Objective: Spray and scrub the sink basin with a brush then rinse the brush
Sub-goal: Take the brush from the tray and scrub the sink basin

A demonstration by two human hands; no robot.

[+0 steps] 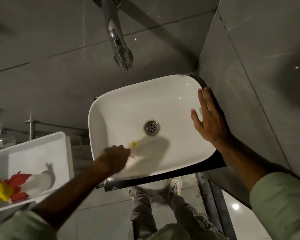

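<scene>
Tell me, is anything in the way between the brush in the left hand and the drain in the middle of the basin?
Nothing visible is. The left hand holds the blurred brush against the near-left wall of the basin, and only bare white surface lies between it and the drain. The right hand rests on the right rim, off that path.

Bathroom, by the looks of it | white countertop basin (111,110) with metal drain (151,128) | chrome tap (119,44) coming off the wall above | glossy grey tiles (249,49) on walls, shiny floor (97,217) below | more chrome fittings (30,126) off to the left
</scene>
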